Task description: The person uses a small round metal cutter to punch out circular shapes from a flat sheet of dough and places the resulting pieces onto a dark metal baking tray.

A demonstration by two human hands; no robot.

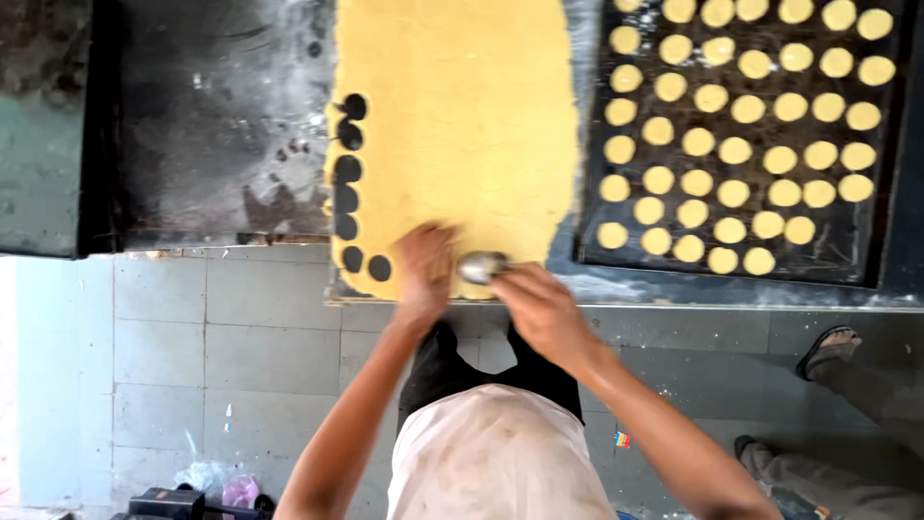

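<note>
From the head camera, looking straight down, a dark, flour-dusted table runs across the upper part of the picture, its near edge above a floor of pale grey tiles. A long sheet of yellow dough lies on the table, with a column of round holes cut along its left edge, dark where the table shows through. Just right of the sheet stands a black baking tray filled with rows of small yellow dough discs, lying apart from one another.

The left hand rests flat on the near end of the dough sheet, fingers together and pointing down into the dough; its grip holds nothing that can be made out. The right hand has its grip pinched around a small round metal cutter, which sits at the near edge of the dough sheet, just beside the left hand. The person wears a pale apron over dark clothing.

At the lower right, another person's sandalled foot and grey trouser leg stand on the tiles. A small coloured scrap lies on the floor near the right forearm. In the lower left corner are dark boxes and a crumpled pinkish bag.
</note>
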